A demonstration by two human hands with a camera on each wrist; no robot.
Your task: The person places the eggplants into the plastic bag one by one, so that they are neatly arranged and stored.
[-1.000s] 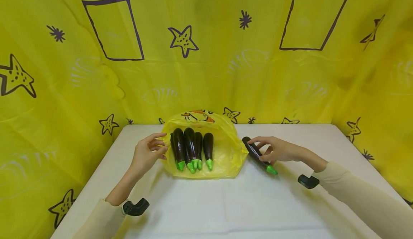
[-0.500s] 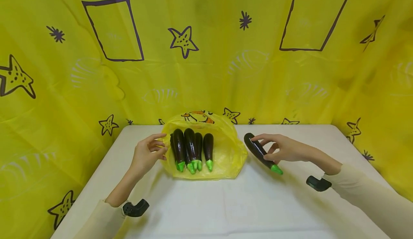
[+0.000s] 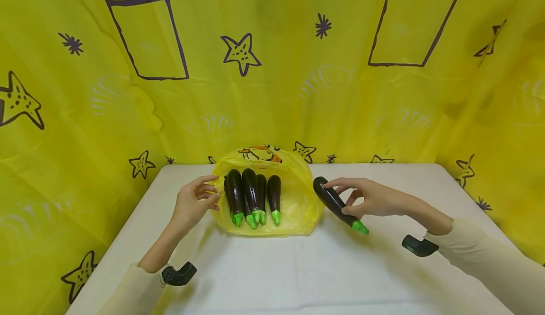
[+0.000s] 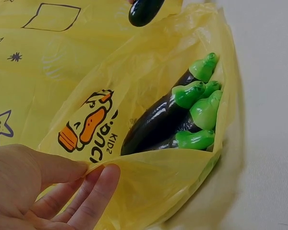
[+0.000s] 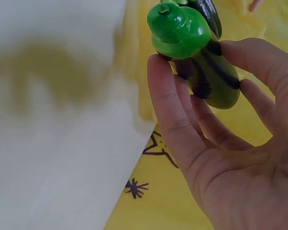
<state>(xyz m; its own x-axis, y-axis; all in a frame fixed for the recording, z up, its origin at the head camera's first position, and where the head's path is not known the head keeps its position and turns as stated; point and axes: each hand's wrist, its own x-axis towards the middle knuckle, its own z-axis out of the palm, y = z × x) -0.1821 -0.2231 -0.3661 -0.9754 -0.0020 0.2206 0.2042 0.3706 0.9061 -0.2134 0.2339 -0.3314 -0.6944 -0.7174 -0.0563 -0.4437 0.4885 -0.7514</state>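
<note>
A yellow plastic bag (image 3: 298, 211) lies on the table with its mouth facing me. Several dark eggplants (image 3: 251, 192) with green stem ends lie inside, mostly in its left half. My left hand (image 3: 191, 204) pinches the bag's left rim between thumb and fingers, as the left wrist view shows. To the right of the bag, my right hand (image 3: 370, 197) holds another eggplant (image 3: 334, 202) between thumb and fingers. Its dark end points at the bag's right edge and its green stem towards me. In the right wrist view the green stem (image 5: 180, 31) is close to the camera.
A white-covered table (image 3: 272, 272) bears the bag. Behind it and at both sides hangs a yellow curtain (image 3: 281, 102) printed with stars and frames. A black wrist camera mount (image 3: 179, 274) sits under the left wrist, and another mount (image 3: 420, 245) under the right.
My right hand has raised the eggplant off the table, shifting first slightly right, then back left towards the bag's mouth. My left hand has stayed at the bag's rim.
</note>
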